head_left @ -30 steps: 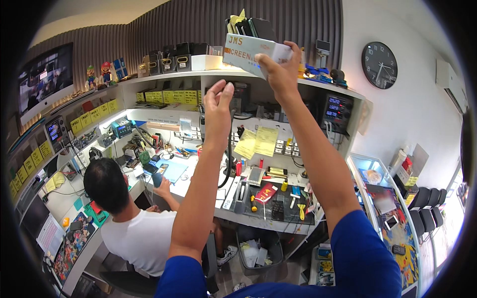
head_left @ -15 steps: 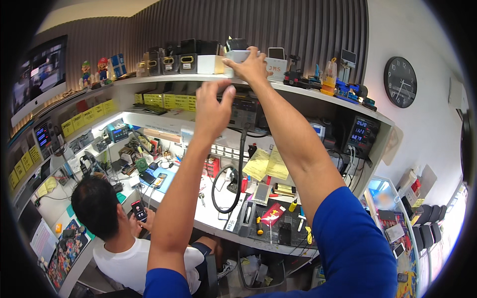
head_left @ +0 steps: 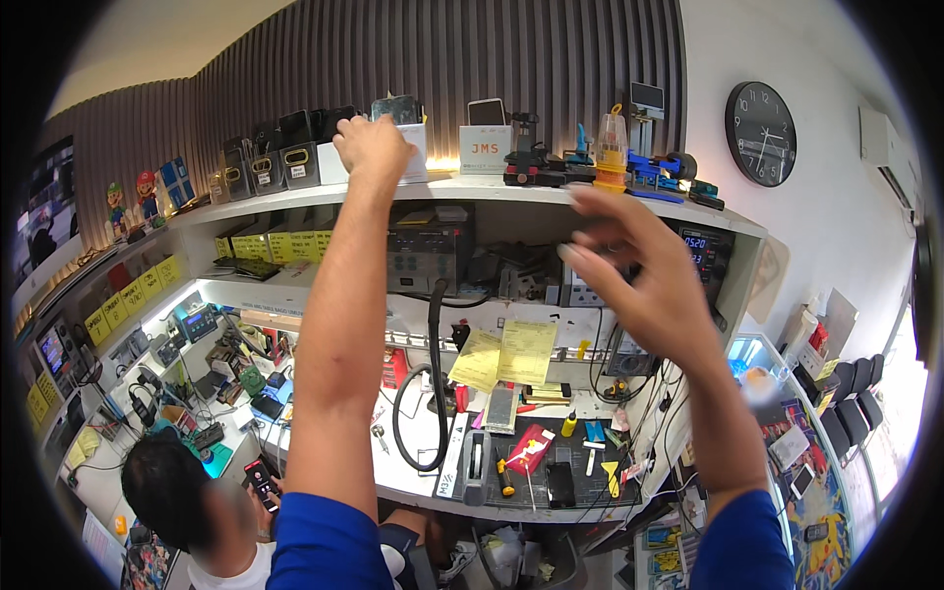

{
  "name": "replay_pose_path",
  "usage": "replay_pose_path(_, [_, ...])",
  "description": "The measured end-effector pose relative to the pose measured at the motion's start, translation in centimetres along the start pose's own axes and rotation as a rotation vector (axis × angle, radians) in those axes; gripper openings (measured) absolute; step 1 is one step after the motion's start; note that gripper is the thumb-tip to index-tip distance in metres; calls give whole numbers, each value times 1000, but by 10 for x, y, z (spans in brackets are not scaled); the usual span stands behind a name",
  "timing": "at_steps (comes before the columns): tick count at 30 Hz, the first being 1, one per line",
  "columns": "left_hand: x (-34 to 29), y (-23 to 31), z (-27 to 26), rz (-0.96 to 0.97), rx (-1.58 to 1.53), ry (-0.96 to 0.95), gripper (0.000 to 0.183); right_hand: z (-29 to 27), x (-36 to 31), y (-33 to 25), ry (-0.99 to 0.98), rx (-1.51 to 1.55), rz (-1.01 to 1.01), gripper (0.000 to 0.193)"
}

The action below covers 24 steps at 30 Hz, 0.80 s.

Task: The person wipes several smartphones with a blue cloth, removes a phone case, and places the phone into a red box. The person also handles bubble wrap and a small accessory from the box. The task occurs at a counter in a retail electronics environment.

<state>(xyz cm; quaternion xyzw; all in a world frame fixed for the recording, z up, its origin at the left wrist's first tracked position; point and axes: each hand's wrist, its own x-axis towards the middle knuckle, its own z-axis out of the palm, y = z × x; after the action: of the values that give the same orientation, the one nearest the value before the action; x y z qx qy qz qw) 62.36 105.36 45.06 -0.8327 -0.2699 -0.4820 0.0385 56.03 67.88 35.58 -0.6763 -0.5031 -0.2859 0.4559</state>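
My left hand [head_left: 374, 147] reaches up to the top shelf, its fingers curled at the left side of a white box [head_left: 414, 152]. Dark phone-like slabs [head_left: 396, 108] stick up out of that box. Exactly where the fingertips press is hidden behind the back of the hand. Held in the air in front of the shelf's right part, my right hand [head_left: 649, 270] has its thumb and fingers apart, slightly blurred, with nothing in it. A second white box [head_left: 485, 149] with a phone [head_left: 486, 113] standing in it is right of the first, apart from both hands.
Clear bins [head_left: 300, 165] of phones line the shelf's left. A black-and-red fixture [head_left: 536, 162] and an orange-based bottle [head_left: 611, 152] stand on its right. Below, a black hose [head_left: 435, 374] hangs over the workbench mat [head_left: 580, 462]. A seated person [head_left: 182, 501] holds a phone at lower left.
My right hand has let go of the white box and come down to the right. My left hand has risen to the box. The view has swung to the right.
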Motion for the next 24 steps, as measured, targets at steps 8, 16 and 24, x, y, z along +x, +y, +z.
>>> replay_pose_path(8, [45, 12, 59, 60, -128, -80, 67, -123, -140, 23, 107, -210, 460, 59])
replay_pose_path(16, [100, 16, 121, -11, -92, -130, 54, -183, -277, 8, 418, -130, 870, 63])
replay_pose_path(24, [110, -19, 43, 289, -458, -72, 56, -195, -354, -47, 599, -207, 995, 58])
